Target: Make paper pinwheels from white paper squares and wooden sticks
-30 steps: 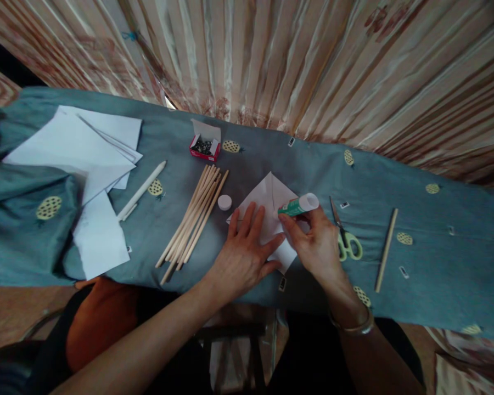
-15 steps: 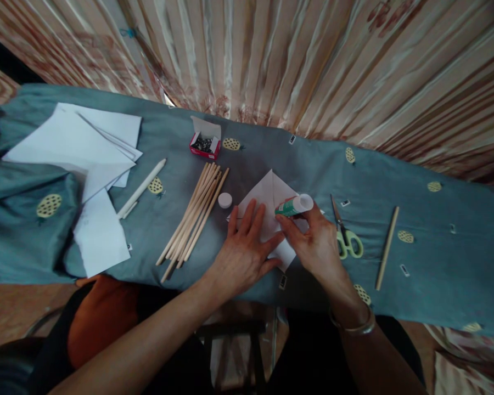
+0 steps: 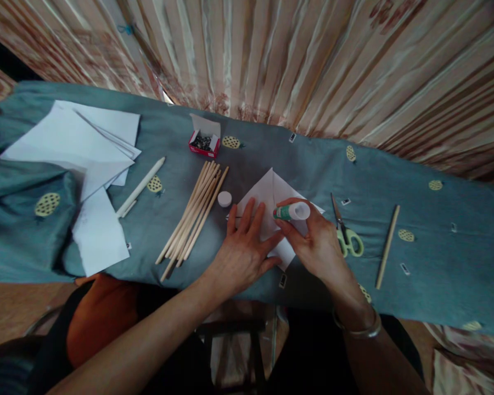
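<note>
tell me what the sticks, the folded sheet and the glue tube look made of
Sticks: likely bare wood, pale tan, matte, straight. Folded sheet: white paper, matte, with sharp creases. Glue tube: probably plastic, smooth green-and-white body with slight sheen.

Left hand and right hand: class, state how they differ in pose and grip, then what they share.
The left hand lies flat, fingers spread, on the folded paper; the right hand curls around a glue stick. The left hand's wrist is bare; the right hand's wears a bangle. Both hands are over the same paper.
</note>
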`<action>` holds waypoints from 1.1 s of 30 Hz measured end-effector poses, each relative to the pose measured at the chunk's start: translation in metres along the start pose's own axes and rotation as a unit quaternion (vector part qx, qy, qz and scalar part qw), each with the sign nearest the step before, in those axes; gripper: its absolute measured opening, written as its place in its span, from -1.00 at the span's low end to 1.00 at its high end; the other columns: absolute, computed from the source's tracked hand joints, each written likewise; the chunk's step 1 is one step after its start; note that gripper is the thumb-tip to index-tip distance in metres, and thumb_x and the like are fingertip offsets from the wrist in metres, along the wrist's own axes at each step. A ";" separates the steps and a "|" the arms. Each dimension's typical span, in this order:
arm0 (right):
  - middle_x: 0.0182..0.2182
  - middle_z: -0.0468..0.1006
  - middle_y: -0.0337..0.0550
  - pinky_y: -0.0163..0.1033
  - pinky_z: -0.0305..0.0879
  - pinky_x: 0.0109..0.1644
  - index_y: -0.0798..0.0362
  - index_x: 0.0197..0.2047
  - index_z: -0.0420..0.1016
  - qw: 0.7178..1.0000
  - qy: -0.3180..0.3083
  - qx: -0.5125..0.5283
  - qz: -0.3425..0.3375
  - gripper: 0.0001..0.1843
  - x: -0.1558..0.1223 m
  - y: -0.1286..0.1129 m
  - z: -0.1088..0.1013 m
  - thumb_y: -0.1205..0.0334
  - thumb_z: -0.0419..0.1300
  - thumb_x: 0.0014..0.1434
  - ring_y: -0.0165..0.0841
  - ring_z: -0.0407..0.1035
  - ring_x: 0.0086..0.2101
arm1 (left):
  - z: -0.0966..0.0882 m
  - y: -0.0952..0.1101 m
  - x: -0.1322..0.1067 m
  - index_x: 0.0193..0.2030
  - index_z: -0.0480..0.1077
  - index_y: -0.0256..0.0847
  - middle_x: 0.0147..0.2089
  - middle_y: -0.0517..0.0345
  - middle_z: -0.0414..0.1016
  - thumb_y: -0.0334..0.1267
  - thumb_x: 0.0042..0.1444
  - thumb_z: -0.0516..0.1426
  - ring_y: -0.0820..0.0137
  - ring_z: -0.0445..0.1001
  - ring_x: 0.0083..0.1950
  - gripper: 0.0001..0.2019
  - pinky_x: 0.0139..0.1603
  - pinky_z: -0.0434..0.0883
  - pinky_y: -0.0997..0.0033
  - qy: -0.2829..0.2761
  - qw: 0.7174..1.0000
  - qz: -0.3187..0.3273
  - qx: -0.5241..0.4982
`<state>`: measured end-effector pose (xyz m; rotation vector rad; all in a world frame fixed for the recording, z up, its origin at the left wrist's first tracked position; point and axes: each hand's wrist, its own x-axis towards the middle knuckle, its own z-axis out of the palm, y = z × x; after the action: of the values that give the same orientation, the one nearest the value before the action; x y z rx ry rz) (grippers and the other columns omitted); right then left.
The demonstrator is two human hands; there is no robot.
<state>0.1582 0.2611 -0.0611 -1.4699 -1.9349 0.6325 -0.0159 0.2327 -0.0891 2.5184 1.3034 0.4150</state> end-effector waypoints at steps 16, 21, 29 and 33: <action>-0.09 0.59 -0.09 -0.05 0.44 0.03 -0.02 0.02 0.43 0.999 -0.022 -0.012 -0.046 -0.77 -0.007 0.000 -0.005 0.24 0.16 0.28 -0.19 0.47 -0.06 | -0.002 0.000 0.000 0.26 0.33 0.00 0.48 -0.22 -0.01 0.07 0.17 0.18 -0.28 -0.14 0.49 -0.47 0.33 -0.07 -0.50 -0.003 1.000 -0.004 0.000; -0.05 0.57 -0.10 -0.01 0.46 0.03 -0.06 0.04 0.42 0.999 -0.028 -0.010 -0.028 -0.75 -0.011 0.002 -0.007 0.21 0.15 0.30 -0.19 0.48 -0.05 | -0.001 0.000 0.000 0.27 0.31 0.02 0.49 -0.21 -0.02 0.09 0.16 0.17 -0.28 -0.13 0.49 -0.44 0.32 -0.06 -0.51 0.003 1.000 0.000 0.000; -0.08 0.58 -0.10 0.00 0.46 0.01 -0.05 0.02 0.43 1.000 -0.020 -0.002 -0.009 -0.76 -0.011 0.003 -0.008 0.23 0.17 0.27 -0.17 0.48 -0.05 | 0.001 -0.001 -0.001 0.30 0.28 0.04 0.50 -0.18 -0.03 0.09 0.16 0.18 -0.27 -0.14 0.49 -0.42 0.33 -0.06 -0.49 0.009 1.000 0.000 0.002; -0.08 0.58 -0.12 0.00 0.46 0.01 -0.04 0.00 0.43 1.000 -0.014 0.001 -0.011 -0.77 -0.011 0.004 -0.009 0.26 0.18 0.26 -0.19 0.48 -0.06 | 0.002 -0.001 -0.001 0.29 0.29 0.06 0.50 -0.17 -0.04 0.10 0.15 0.19 -0.26 -0.13 0.49 -0.42 0.33 -0.05 -0.49 0.012 1.000 -0.001 0.004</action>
<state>0.1692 0.2517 -0.0593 -1.4445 -1.9686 0.6491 -0.0162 0.2326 -0.0913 2.5267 1.3187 0.4403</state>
